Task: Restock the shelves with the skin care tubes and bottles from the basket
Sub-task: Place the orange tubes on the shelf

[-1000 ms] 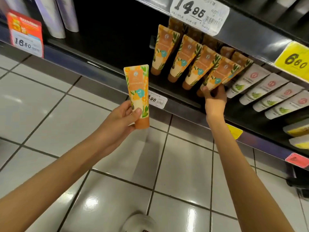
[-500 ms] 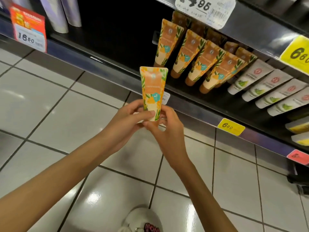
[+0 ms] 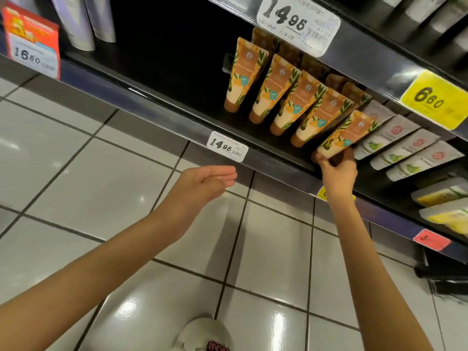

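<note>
Well, on the head view, my right hand (image 3: 338, 171) grips the cap end of an orange tube (image 3: 348, 134), up and right of the 14.95 tag (image 3: 227, 149) on the shelf edge (image 3: 152, 102). It leans there as the last in the row of matching tubes (image 3: 286, 97). My left hand (image 3: 205, 182) hovers just below the tag, fingers straight, holding nothing. Above and left of the tag, dark shelf board lies open.

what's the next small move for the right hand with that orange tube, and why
Probably set the orange tube cap-down on the shelf in line with the row of orange tubes, then let go. The right hand grips its cap end; it leans tilted at the row's right end, beside the white tubes. The left hand is empty.
</note>
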### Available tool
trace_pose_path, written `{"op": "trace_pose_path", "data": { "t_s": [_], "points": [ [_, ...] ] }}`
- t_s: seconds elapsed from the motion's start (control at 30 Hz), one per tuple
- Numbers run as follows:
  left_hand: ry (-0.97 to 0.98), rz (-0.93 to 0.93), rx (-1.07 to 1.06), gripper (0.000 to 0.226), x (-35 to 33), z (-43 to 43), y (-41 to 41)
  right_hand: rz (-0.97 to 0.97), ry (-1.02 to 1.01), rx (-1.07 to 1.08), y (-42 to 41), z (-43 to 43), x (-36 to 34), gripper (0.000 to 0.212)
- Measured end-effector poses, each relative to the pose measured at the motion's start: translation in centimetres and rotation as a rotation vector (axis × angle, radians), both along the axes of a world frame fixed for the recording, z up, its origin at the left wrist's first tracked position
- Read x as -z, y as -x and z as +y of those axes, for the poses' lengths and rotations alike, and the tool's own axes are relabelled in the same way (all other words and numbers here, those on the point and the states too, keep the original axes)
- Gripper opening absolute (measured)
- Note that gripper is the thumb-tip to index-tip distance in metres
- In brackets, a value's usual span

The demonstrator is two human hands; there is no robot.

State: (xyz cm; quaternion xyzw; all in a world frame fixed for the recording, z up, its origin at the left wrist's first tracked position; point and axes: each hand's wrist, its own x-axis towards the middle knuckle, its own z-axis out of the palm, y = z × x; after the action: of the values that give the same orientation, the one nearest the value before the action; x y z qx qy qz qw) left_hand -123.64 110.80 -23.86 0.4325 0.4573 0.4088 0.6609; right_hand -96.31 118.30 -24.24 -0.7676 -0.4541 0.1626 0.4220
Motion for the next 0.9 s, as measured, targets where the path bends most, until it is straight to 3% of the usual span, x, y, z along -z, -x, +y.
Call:
{"op": "trace_pose_path", "data": {
  "t_s": [0.3, 0.4, 0.5, 0.63, 0.77, 0.9],
  "points": [
    [0.108, 0.005, -0.067, 0.029, 0.3, 0.4, 0.2, 0.000, -0.032, -0.014, -0.2, 1.5, 0.7, 0.047],
    [0.082, 0.068, -0.033, 0.030, 0.1, 0.4, 0.1, 0.087, 0.010, -0.004, 0.2, -0.2, -0.2, 0.052],
    [0.000, 0.177, 0.006, 0.028, -0.6, 0.6, 1.2, 0.059, -0.117, 0.063, 2.8, -3.8, -1.0, 0.041],
    [-0.142, 0.456, 0.134, 0.025, -2.9, 0.5, 6.5, 0.262, 0.108, -0.569, 12.5, -5.5, -2.4, 0.018],
    [-0.166, 0.690, 0.032, 0.026, -7.1, -2.8, 16.1, 0.380, 0.253, -1.093, 24.7, -5.9, -5.7, 0.018],
    [-0.223, 0.722, -0.169, 0.027, -12.2, -9.3, 24.7, 0.440, 0.274, -1.440, 33.7, -7.6, -8.8, 0.016]
  ]
}}
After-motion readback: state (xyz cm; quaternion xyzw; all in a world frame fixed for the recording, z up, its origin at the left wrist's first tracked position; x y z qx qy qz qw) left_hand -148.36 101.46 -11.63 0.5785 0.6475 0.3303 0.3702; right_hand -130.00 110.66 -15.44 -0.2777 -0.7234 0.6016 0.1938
